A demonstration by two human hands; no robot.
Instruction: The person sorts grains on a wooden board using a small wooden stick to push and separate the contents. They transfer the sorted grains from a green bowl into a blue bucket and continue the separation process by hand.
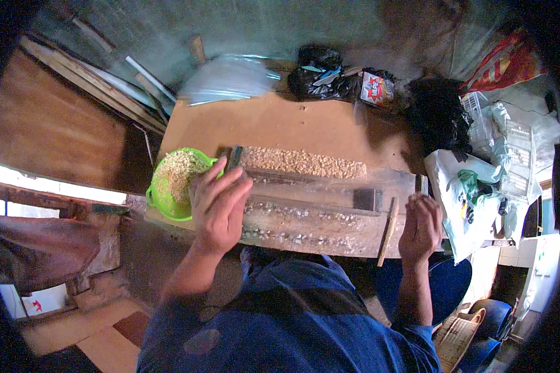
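A long strip of pale, puffed-grain-like pieces (303,162) lies along a wooden frame or mould (298,182) on the worktable. My left hand (221,205) is raised over the left end of this strip, blurred, fingers apart and nothing seen in them. A dark block (234,157) stands just beyond its fingertips. Left of that hand sits a bright green plastic bowl (186,214) with more loose pieces, partly covered by the hand. My right hand (420,228) is curled at the mould's right end, below a short dark bar (418,183); whether it grips anything is hidden.
A wooden stick (388,233) lies across the table's front edge. Clear plastic sheets (228,79), black plastic bags (319,84) and a printed box (377,88) line the back. White plastic bags (448,210) occupy the right side. A blue drum (450,289) stands below.
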